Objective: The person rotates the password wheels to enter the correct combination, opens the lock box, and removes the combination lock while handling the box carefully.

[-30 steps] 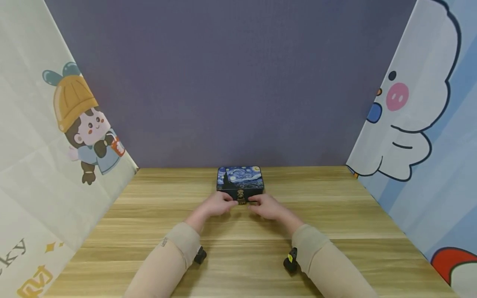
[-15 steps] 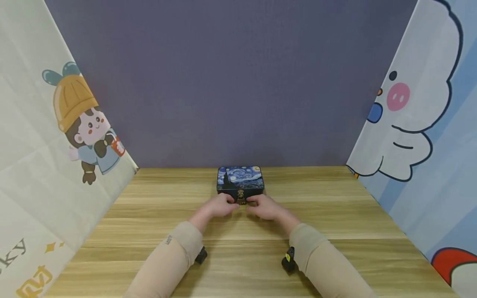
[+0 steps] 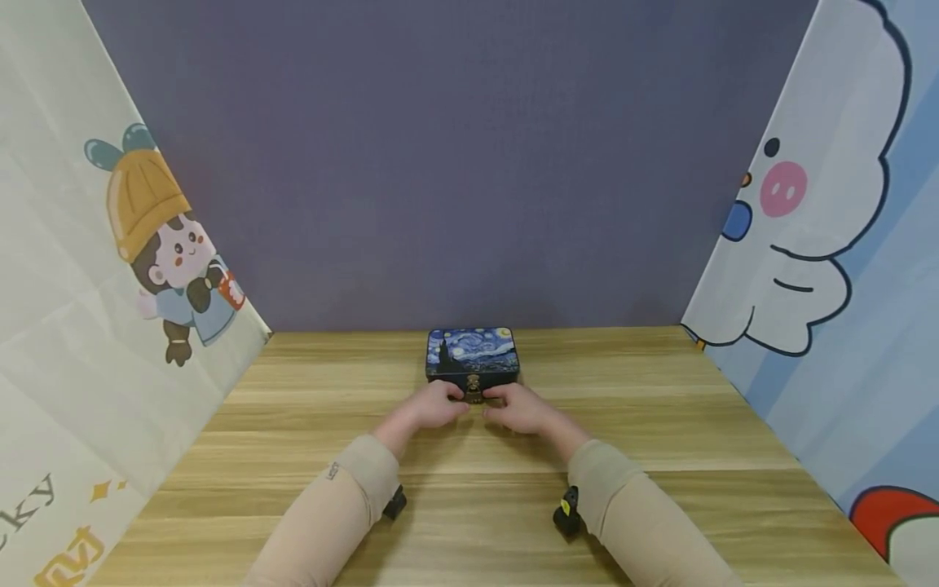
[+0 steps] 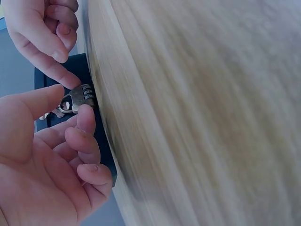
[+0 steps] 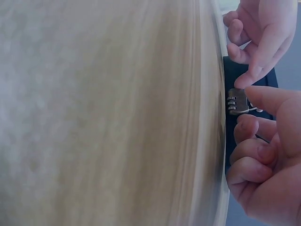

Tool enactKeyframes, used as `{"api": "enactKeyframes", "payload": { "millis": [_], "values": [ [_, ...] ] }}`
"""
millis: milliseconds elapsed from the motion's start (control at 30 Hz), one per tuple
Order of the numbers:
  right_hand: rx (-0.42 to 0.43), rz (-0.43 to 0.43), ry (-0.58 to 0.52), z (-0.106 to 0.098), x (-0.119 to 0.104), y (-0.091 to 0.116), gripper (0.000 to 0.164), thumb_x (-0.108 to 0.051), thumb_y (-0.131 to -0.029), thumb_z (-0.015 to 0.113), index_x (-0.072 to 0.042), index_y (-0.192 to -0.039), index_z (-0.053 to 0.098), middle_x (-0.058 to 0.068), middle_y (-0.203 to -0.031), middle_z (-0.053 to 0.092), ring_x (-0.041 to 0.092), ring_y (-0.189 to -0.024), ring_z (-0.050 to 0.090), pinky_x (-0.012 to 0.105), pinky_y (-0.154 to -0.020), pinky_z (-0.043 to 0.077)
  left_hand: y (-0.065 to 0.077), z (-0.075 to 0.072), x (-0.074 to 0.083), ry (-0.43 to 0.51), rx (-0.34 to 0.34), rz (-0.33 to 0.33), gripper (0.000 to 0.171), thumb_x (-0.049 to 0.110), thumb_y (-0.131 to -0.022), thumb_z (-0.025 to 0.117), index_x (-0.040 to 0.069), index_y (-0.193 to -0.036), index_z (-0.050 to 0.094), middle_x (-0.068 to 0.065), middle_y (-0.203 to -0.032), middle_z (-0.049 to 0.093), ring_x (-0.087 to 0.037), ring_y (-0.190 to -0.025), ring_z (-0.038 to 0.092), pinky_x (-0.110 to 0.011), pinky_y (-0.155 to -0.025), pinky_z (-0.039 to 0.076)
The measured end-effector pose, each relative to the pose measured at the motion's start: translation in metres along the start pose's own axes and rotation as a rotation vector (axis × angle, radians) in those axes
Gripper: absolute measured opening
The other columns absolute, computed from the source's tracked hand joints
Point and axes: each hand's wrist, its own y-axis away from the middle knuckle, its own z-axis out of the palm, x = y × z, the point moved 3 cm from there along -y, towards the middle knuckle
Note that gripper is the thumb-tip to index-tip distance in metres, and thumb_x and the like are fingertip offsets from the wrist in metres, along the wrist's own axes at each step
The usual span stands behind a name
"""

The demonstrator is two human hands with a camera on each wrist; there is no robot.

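Observation:
A small dark box (image 3: 473, 352) with a starry night painting on its lid stands closed at the back of the table. A brass-coloured combination padlock (image 4: 83, 97) with three number dials hangs from the clasp on its front. From the left side, my left hand (image 3: 434, 405) holds the padlock with its index finger and thumb, the other fingers curled. My right hand (image 3: 519, 408) holds the padlock from the opposite side in the same way. In the right wrist view the dials of the padlock (image 5: 238, 101) face the camera; their digits are too small to read.
The wooden table (image 3: 469, 505) runs back to a plain purple-grey panel (image 3: 469, 163) right behind the box. Printed cartoon cloths border it at left (image 3: 59, 269) and right (image 3: 829, 269). Small black cameras (image 3: 567, 512) are worn at the sleeves.
Both hands have drawn slightly closer together at the padlock, the forearms shifting inward a little. The box has stayed in place, closed.

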Motion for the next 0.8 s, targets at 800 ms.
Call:
{"api": "enactKeyframes", "payload": {
  "millis": [800],
  "values": [
    [0.045,0.016,-0.074,0.0012,-0.0016,-0.0012,0.044,-0.010,-0.092,0.067,0.004,-0.133,0.062,0.015,-0.133,0.063,0.025,-0.111,0.061,0.041,-0.090,0.052,-0.0012,0.0024,0.0081,0.012,-0.006,0.038,0.013,0.018,-0.101,0.062,0.007,-0.097,0.067,-0.001,-0.073,0.064,-0.014,-0.061,0.052,-0.027,-0.057,0.041]
  ]
}}
